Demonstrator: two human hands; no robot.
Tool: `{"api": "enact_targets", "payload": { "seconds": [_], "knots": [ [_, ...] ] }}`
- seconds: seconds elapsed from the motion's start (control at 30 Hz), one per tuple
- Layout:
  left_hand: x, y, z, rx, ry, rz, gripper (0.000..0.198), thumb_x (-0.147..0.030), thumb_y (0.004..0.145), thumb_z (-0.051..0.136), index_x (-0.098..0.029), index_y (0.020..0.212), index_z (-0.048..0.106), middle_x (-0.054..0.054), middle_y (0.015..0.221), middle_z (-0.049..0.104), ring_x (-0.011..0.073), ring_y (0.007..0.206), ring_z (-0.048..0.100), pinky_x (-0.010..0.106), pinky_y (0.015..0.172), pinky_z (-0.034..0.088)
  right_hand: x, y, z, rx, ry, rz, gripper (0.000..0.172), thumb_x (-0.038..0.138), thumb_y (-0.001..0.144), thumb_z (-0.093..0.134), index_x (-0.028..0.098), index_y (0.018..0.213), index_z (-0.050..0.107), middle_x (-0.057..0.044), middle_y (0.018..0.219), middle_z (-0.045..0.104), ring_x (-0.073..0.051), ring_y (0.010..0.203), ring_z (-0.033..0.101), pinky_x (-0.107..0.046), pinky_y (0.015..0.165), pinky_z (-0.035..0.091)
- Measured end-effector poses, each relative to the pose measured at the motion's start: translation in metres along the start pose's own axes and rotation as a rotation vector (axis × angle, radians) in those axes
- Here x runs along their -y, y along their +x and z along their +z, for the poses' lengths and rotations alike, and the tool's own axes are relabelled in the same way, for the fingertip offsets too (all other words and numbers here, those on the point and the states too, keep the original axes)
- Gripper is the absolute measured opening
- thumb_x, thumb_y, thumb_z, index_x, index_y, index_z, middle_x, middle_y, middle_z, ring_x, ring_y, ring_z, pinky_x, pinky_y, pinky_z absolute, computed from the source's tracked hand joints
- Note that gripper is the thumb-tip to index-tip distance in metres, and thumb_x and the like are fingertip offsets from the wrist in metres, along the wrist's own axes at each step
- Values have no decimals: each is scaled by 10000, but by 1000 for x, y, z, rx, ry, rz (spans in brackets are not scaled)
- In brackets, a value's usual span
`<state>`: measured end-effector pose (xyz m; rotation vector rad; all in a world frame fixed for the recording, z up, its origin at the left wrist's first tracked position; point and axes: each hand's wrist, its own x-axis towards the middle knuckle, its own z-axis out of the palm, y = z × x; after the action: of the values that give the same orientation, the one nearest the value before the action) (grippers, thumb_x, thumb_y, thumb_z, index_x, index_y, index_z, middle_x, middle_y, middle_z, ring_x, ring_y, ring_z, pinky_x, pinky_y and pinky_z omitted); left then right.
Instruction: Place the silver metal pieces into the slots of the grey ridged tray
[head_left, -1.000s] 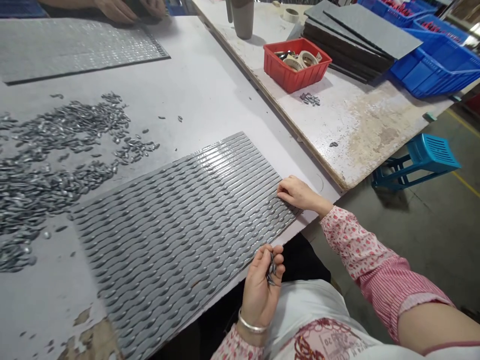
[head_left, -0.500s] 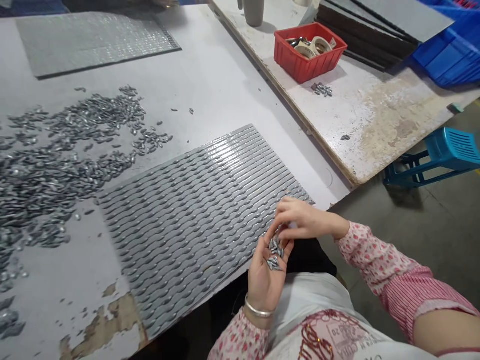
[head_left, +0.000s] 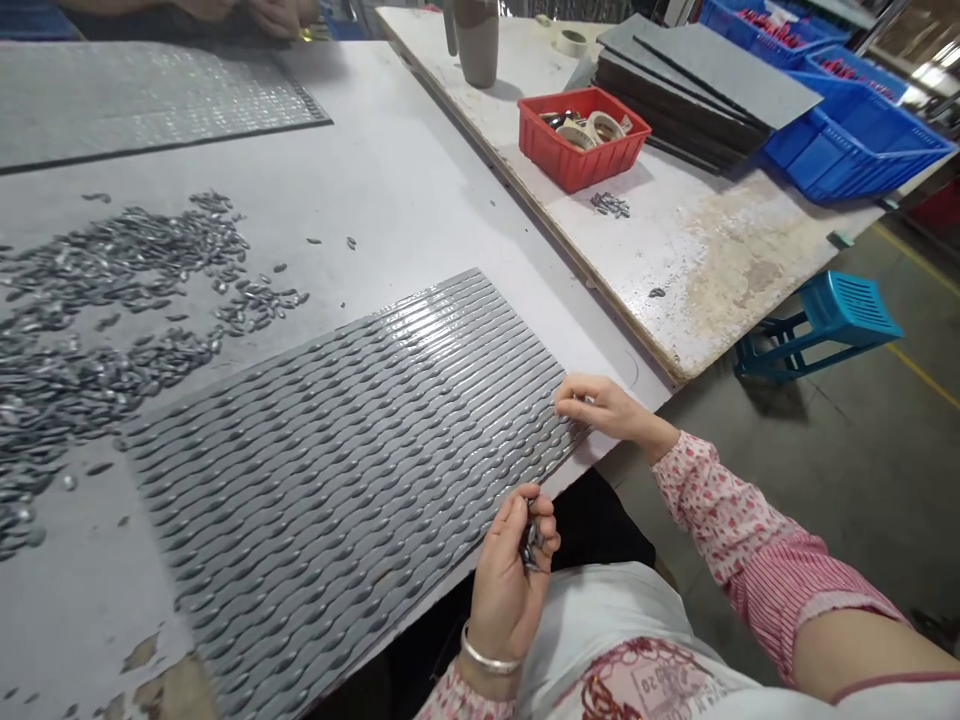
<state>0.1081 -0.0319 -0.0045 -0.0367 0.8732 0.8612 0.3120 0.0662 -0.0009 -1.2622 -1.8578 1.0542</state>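
A grey board (head_left: 450, 345) with parallel grooves lies on the table before me. Small grey spindle-shaped pieces sit in rows over most of it, while grooves toward its far right end are bare. Below the board's near edge, my left hand (head_left: 510, 580) is curled around several loose spindle-shaped pieces (head_left: 532, 545). My right hand (head_left: 604, 408) is at the right edge of the board, its fingers pinched together and low over the grooves. A bit of grey shows between those fingers; the fingertips partly hide it.
Many loose pieces (head_left: 112, 370) are heaped at left. Another board (head_left: 150, 105) lies at the far side, near a co-worker's hands (head_left: 274, 15). On the adjoining table are a red bin (head_left: 581, 150) with tape rolls, a mug (head_left: 478, 45), stacked boards (head_left: 690, 100) and blue crates (head_left: 855, 150). A blue stool (head_left: 832, 315) stands beyond.
My right hand has left my left palm and moved to the board's right edge. My left hand has closed around its pieces. The camera view has shifted.
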Motion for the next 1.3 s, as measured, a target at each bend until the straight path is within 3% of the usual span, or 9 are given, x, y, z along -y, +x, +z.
{"api": "enact_targets", "payload": {
  "seconds": [0.13, 0.3, 0.47, 0.67, 0.83, 0.93, 1.03, 1.1, 1.3],
  "knots": [
    [0, 0, 2, -6, 39, 1, 186, -249, 730, 699, -149, 883, 661, 32, 804, 620, 78, 652, 566, 180, 588, 509, -31, 12, -14, -209, -230, 120, 230, 340, 849, 595, 154, 713, 597, -10, 715, 591, -138, 707, 520, -254, 670, 379],
    [4, -2, 3, -75, 70, -2, 214, -262, 694, 732, -152, 871, 686, 58, 967, 627, 120, 813, 595, 206, 682, 535, -55, 18, -12, -216, -414, 170, 183, 277, 784, 686, 162, 668, 605, 1, 697, 605, -146, 731, 496, -258, 696, 359],
    [3, -1, 5, -48, 59, 13, 204, -287, 705, 722, -155, 858, 694, 29, 870, 599, 75, 700, 549, 175, 623, 511, -56, 16, -5, -283, -437, 137, 183, 282, 792, 693, 175, 668, 611, 5, 701, 594, -151, 742, 489, -270, 732, 359],
    [4, 1, 4, -51, 35, 12, 221, -283, 684, 738, -137, 844, 694, 50, 914, 599, 110, 771, 566, 198, 640, 512, -59, 16, 1, -325, -482, 132, 183, 286, 777, 708, 183, 671, 601, -3, 715, 583, -173, 772, 489, -288, 751, 369],
    [7, 2, 1, -54, 1, 41, 232, -249, 685, 742, -142, 881, 681, 19, 803, 576, 57, 645, 507, 170, 595, 475, -49, 12, 5, -409, -479, 94, 182, 266, 762, 717, 168, 734, 567, -16, 750, 562, -178, 764, 490, -306, 743, 377],
    [8, 3, -1, -55, -21, 65, 253, -230, 682, 745, -152, 905, 655, 5, 750, 563, 45, 592, 475, 149, 519, 428, -21, 4, 11, -259, -252, 25, 161, 292, 836, 636, 165, 761, 573, -22, 773, 570, -165, 774, 513, -294, 742, 401],
    [7, 4, -3, -65, -41, 78, 208, -241, 672, 753, -152, 791, 607, -13, 709, 549, 26, 531, 438, 124, 444, 363, 12, -6, 23, 157, 72, -80, 169, 322, 862, 608, 153, 855, 598, -28, 817, 591, -141, 760, 544, -261, 708, 435],
    [7, 5, -4, -70, -54, 72, 230, -259, 660, 762, -147, 753, 583, -25, 675, 535, 19, 507, 423, 116, 419, 340, 28, -11, 32, 332, 161, -152, 187, 330, 864, 611, 145, 889, 605, -35, 834, 595, -137, 775, 550, -254, 722, 441],
    [3, 4, -5, -61, -127, 86, 229, -273, 683, 747, -127, 787, 604, -26, 665, 548, 13, 495, 436, 104, 401, 360, 38, -6, 51, 319, 8, -215, 269, 368, 929, 500, 150, 790, 573, -32, 756, 575, -142, 735, 504, -277, 735, 399]
  ]
}}
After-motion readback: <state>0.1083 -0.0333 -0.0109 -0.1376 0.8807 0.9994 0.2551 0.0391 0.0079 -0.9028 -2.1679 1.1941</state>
